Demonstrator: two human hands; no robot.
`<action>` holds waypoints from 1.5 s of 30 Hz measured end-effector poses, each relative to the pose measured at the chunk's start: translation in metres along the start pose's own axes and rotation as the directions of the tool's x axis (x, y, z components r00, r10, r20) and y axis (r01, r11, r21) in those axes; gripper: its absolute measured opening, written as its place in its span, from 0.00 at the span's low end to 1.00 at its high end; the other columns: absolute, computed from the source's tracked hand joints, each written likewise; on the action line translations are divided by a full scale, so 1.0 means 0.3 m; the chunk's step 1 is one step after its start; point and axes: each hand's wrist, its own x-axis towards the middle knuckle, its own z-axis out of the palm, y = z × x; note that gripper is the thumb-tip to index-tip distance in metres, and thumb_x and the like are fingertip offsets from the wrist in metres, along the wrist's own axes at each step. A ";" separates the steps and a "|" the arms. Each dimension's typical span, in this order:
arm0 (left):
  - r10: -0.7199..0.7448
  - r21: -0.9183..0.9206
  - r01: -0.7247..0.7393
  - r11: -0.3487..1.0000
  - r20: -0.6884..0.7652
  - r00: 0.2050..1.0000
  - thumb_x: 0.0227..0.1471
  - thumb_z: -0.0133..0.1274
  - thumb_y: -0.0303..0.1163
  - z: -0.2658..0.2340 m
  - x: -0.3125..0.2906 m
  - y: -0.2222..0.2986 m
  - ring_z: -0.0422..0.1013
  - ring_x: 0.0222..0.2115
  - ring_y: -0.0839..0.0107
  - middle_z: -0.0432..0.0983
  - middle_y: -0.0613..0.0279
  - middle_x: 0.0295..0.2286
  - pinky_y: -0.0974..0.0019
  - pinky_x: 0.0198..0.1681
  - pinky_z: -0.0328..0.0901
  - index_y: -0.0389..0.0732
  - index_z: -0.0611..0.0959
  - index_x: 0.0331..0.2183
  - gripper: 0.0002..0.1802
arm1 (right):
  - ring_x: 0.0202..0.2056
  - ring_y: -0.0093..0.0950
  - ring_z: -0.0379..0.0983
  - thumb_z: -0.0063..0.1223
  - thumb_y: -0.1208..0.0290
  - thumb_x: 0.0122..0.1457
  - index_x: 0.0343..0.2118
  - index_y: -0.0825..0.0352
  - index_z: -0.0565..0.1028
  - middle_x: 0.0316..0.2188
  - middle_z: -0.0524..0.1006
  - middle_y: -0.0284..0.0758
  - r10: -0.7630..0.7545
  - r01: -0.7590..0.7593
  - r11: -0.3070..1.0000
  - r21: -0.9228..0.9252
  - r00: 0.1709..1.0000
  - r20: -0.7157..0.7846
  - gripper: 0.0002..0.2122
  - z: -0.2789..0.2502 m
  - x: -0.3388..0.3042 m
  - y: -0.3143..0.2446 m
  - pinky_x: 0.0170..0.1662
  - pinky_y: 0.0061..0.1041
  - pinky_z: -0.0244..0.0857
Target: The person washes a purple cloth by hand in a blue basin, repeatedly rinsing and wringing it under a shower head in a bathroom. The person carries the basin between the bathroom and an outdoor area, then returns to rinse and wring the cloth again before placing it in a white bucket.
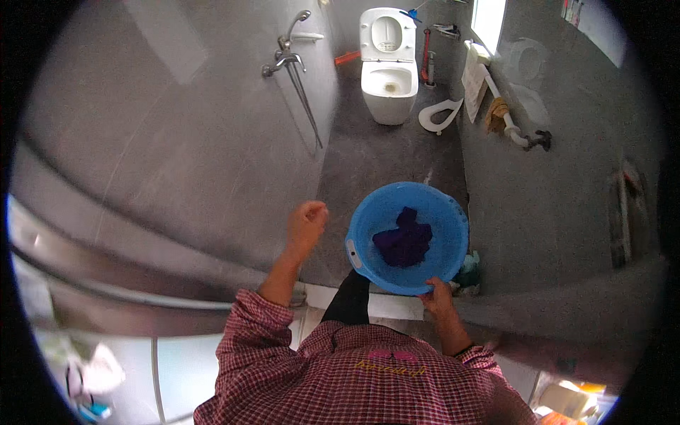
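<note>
A round blue plastic basin [367, 212] is in front of me, with a dark purple cloth [404, 244] bunched at its bottom. My right hand [438, 296] grips the basin's near rim, toward the right. Off the basin's left side, my left hand [308, 225] hangs in the air with its fingers curled in. Nothing shows in that hand, and it does not touch the basin. A pale handle patch [353, 253] sits on the basin's left edge.
Ahead stands a white toilet [391, 99] with its lid up. A loose white toilet seat [440, 117] lies right of it. A shower mixer [285, 60] is on the left wall; a white pipe [506, 110] with cloths hangs on the right. A low threshold [393, 306] runs below the basin.
</note>
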 end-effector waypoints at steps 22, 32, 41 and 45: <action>-0.245 0.067 0.279 0.958 -0.312 0.918 0.49 0.52 0.48 0.081 2.049 0.030 0.74 0.36 0.53 0.75 0.42 0.33 0.58 0.39 0.67 0.25 0.74 0.39 0.31 | 0.46 0.44 0.67 0.50 0.80 0.51 0.53 0.73 0.58 0.48 0.65 0.46 -0.029 0.031 0.990 -0.140 0.999 0.015 0.25 1.577 1.179 -0.828 0.44 0.46 0.69; -0.426 -0.287 0.320 0.903 -0.496 0.756 0.56 0.41 0.33 0.184 2.095 0.197 0.75 0.18 0.64 0.75 0.50 0.22 0.67 0.20 0.70 0.29 0.73 0.26 0.15 | 0.40 0.41 0.69 0.48 0.81 0.50 0.47 0.75 0.61 0.44 0.67 0.46 0.125 -0.101 0.965 -0.243 0.989 0.083 0.19 1.983 1.779 -1.025 0.37 0.42 0.70; -0.593 -0.413 0.427 0.805 -0.523 0.612 0.58 0.42 0.32 0.203 2.114 0.287 0.75 0.19 0.63 0.76 0.48 0.25 0.67 0.21 0.71 0.31 0.72 0.30 0.12 | 0.37 0.39 0.69 0.50 0.81 0.49 0.43 0.71 0.64 0.38 0.69 0.42 0.205 -0.171 0.944 -0.281 0.974 0.094 0.17 2.175 2.167 -1.052 0.34 0.41 0.68; -0.634 -0.450 0.446 0.774 -0.531 0.562 0.59 0.43 0.33 0.211 2.115 0.299 0.75 0.19 0.63 0.76 0.48 0.25 0.68 0.21 0.71 0.31 0.72 0.30 0.13 | 0.38 0.39 0.68 0.51 0.81 0.49 0.44 0.69 0.64 0.39 0.68 0.42 0.208 -0.184 0.938 -0.294 0.977 0.054 0.17 2.209 2.250 -1.058 0.36 0.41 0.68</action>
